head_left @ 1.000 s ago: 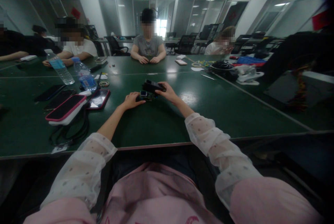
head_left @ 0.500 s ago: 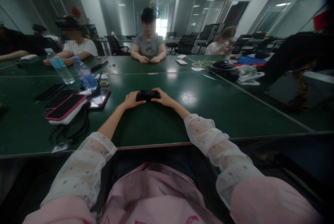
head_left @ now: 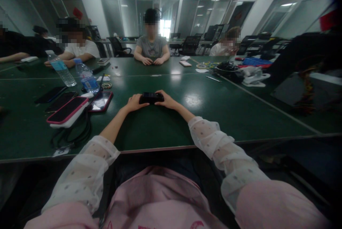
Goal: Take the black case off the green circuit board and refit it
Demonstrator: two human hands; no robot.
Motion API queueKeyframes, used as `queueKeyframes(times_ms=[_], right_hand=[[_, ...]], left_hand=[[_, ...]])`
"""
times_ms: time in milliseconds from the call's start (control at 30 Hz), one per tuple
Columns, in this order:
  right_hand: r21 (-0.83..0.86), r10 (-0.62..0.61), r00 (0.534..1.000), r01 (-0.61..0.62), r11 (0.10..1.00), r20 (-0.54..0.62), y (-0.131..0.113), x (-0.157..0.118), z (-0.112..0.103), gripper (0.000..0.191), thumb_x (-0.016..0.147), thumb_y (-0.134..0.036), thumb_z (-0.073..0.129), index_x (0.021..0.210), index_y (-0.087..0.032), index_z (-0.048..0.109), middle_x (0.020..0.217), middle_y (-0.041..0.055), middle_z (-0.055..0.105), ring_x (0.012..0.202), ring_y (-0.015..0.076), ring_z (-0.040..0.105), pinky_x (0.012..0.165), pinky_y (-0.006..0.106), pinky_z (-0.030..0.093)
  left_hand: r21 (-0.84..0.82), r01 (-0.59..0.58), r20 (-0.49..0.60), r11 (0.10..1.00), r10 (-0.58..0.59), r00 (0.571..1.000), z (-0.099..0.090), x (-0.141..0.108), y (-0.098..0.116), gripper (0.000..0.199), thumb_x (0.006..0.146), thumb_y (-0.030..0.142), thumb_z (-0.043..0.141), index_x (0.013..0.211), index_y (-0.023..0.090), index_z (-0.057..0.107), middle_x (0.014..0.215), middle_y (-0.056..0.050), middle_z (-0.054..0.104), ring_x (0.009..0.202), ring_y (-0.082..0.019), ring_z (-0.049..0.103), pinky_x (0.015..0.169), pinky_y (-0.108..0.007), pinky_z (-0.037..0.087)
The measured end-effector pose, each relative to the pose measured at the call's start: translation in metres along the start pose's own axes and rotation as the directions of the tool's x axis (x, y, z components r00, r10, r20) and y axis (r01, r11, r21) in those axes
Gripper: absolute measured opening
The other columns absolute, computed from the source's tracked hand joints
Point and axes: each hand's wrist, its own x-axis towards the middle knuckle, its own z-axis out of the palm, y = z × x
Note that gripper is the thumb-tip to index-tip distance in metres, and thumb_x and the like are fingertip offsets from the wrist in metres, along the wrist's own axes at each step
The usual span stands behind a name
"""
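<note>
A small black device with a dark screen (head_left: pixel 151 97) is held between my two hands above or on the green table (head_left: pixel 160 129); its exact kind is too small to make out. My left hand (head_left: pixel 134 103) is closed around its left end, thumb along the near edge. Around the right end my right hand (head_left: pixel 167 100) is closed in the same way. Left of my hands lie a phone in a red case (head_left: pixel 102 101) with a lit screen and a pink-framed phone (head_left: pixel 68 110) resting on a white block.
Two plastic bottles, one with a light-blue label (head_left: pixel 62 68) and one with a blue cap (head_left: pixel 87 76), stand at the left. A black cord (head_left: pixel 80 133) lies near the front edge. A pen (head_left: pixel 213 79) and a black bag-like bundle (head_left: pixel 227 68) are at right. Several people sit across.
</note>
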Motion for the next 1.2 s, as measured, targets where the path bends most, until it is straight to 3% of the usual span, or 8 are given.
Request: queueKeyframes(times_ms=[700,1200], right_hand=[[-0.01,0.016,1.0,-0.016,1.0,-0.017,0.0021,0.0001,0.0001,0.06,0.069,-0.038,0.076,0.121,-0.023,0.05,0.118,0.0083,0.058,0.111,0.0277,0.057,0.099,0.049,0.044],[0.085,0.068,0.997,-0.064,0.994,-0.046,0.009,-0.0002,-0.002,0.062,0.066,-0.038,0.079,0.12,-0.022,0.054,0.116,0.0069,0.06,0.11,0.0263,0.058,0.1,0.047,0.045]], left_hand=[[0.004,0.012,0.005,1.0,-0.012,1.0,-0.0006,-0.0008,0.0011,0.071,0.079,0.069,0.055,0.13,0.02,0.05,0.131,-0.014,0.056,0.125,-0.034,0.048,0.101,-0.048,0.039],[0.025,-0.001,0.001,1.0,0.001,1.0,0.0025,0.0003,-0.0018,0.068,0.08,0.068,0.054,0.129,0.021,0.051,0.133,-0.012,0.056,0.124,-0.032,0.049,0.101,-0.048,0.039]])
